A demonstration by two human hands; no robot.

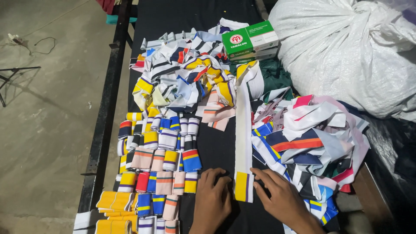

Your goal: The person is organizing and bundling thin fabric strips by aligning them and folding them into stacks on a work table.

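Long white strip [243,130] laid flat down the worktop [216,143] middle, its yellow-and-purple end at the near edge; right hand [281,199] pressing fingertips on that end, grasping nothing; left hand [211,200] flat on the cloth just left of it, fingers loosely spread; folded striped rolls [158,167] in rows toward the left edge; loose pile [312,143] at right; green box [250,39] near the far edge.

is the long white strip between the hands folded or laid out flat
Laid out flat: the long white knit strip with a yellow end runs straight up the black table, unrolled, unlike the rolled bands beside it.
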